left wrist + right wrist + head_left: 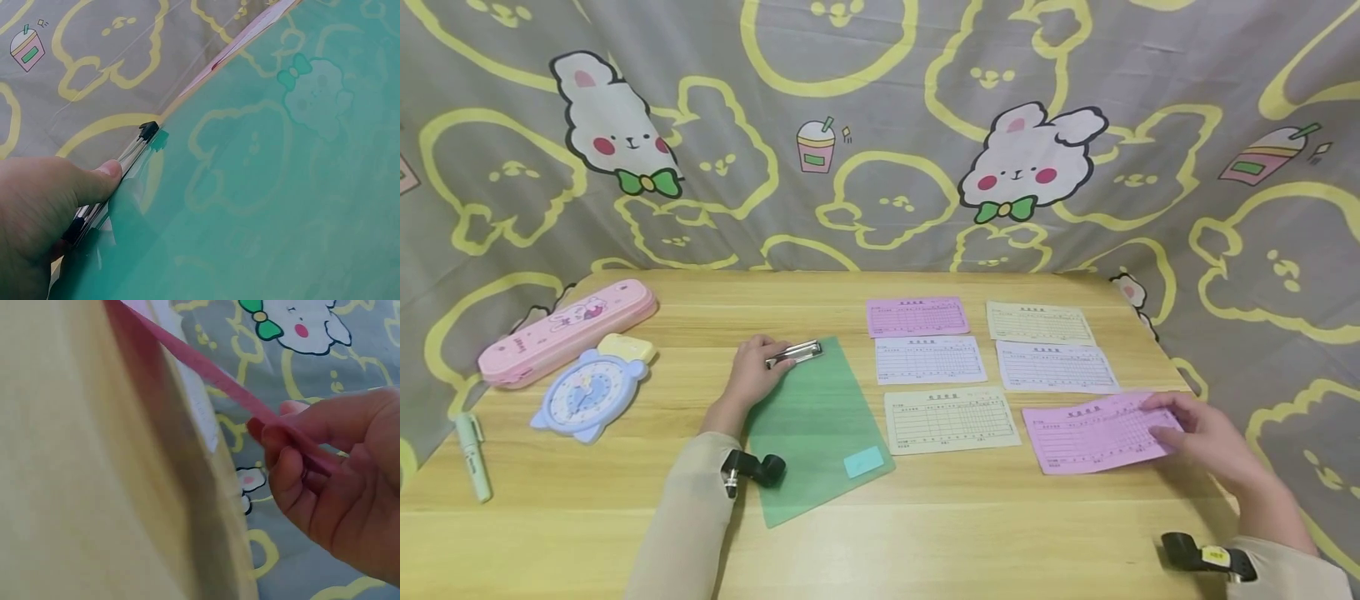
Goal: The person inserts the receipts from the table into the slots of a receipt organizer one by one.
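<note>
My left hand (757, 372) is at the top of a translucent green clipboard (812, 417), its thumb pressed on the metal clip (795, 354) and the other fingers around the edge. In the left wrist view the thumb lies along the clip (128, 156), with the glossy board (250, 206) stretching to the right. At the table's right side, my right hand (1210, 442) pinches the right end of a pink printed form slip (1093, 433). The right wrist view shows that slip (212, 375) nearly edge-on, raised off the table at the held end, between thumb and fingers.
Left of the slip lies a cream form (953, 421); behind are a white form (928, 360), a pink form (917, 317) and others. A blue sticky note (863, 462) is on the clipboard. Far left are a pink pencil case (568, 333), blue clock (589, 396) and green marker (472, 458).
</note>
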Demonstrator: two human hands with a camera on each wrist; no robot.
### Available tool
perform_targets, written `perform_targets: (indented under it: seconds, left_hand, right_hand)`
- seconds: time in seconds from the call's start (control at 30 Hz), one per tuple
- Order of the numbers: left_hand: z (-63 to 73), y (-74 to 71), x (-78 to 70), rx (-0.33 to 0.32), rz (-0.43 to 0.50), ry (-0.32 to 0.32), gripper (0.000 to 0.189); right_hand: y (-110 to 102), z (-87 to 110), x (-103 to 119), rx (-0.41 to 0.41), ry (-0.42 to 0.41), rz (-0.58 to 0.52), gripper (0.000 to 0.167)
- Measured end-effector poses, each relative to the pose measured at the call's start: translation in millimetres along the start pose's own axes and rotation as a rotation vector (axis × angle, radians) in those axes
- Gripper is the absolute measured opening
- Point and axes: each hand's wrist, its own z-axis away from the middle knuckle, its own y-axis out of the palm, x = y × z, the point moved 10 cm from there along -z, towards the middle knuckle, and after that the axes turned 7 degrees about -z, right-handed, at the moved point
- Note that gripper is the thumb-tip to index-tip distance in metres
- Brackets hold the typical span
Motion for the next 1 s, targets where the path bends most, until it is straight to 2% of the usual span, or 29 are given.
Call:
perform_targets:
  seconds: [0.17,0.27,0.33,0.47,0.57,0.7,0.83,1.0]
  left_hand:
    - [-1.4,0.0,-0.4,-0.001,0.018,0.008,0.032]
    - [-2.0,0.4,-0.8,0.005,0.013,0.023,0.033]
    - [-2.2,0.5,-1.3,0.011,0.009,0.033,0.033]
    - [-3.1,1.6,0.1,0.050,0.009,0.019,0.032]
    - [-3.6,3.3,2.7,0.095,0.022,-0.020,0.031]
    - [-4.2,6.0,5.1,0.137,0.040,-0.056,0.031]
    - [-4.5,7.3,5.5,0.148,0.037,-0.060,0.031]
    - [-4.3,6.7,3.6,0.148,-0.003,-0.046,0.031]
  right_hand:
    - [-21,-9.6,-19,-0.067,0.007,-0.062,0.028]
    - [-29,-19.2,-20,-0.070,-0.009,-0.120,0.032]
    - [-29,-25.8,-11,-0.049,-0.053,-0.190,0.035]
    - [-20,-35.8,29,-0.046,-0.066,-0.173,0.037]
    - [-5,-44.4,57,-0.053,-0.047,-0.163,0.037]
    - [24,-61.7,79,0.016,-0.104,-0.255,0.038]
    - [57,-81.8,86,0.094,-0.121,-0.283,0.038]
    - [104,-103.6,90,0.181,-0.074,-0.360,0.044]
